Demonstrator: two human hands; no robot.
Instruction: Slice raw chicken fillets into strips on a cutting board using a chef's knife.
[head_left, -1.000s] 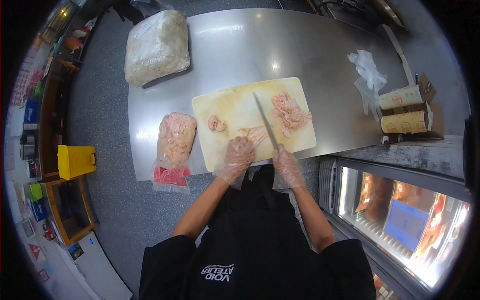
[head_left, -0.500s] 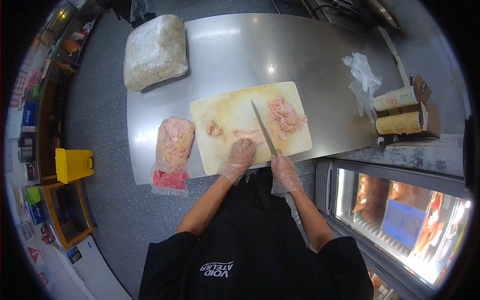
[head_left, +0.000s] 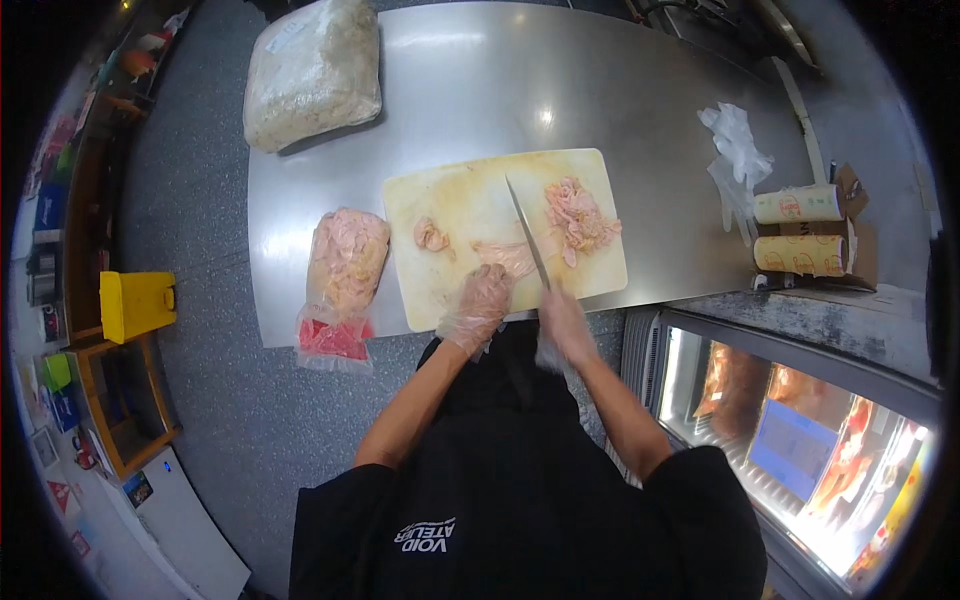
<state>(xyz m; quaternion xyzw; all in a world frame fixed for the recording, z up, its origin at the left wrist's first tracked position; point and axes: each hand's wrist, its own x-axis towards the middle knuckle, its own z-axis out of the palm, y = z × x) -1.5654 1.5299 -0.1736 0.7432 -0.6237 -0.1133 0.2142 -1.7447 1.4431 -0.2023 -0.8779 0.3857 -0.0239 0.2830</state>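
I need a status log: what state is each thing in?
Left hand: gloved, touching flat meat
Right hand: gloved, gripping knife
Knife: held
Flat meat: spread out
Small meat lump: bunched
Meat pile: heaped
Cutting board: stained
Bagged meat: packed, seal unclear
Large bundle: wrapped
Loose gloves: unworn
Fridge: lit

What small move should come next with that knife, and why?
Probably a short cut: the knife in the right hand is beside the right end of the meat strip, with the left hand at the strip's near edge.
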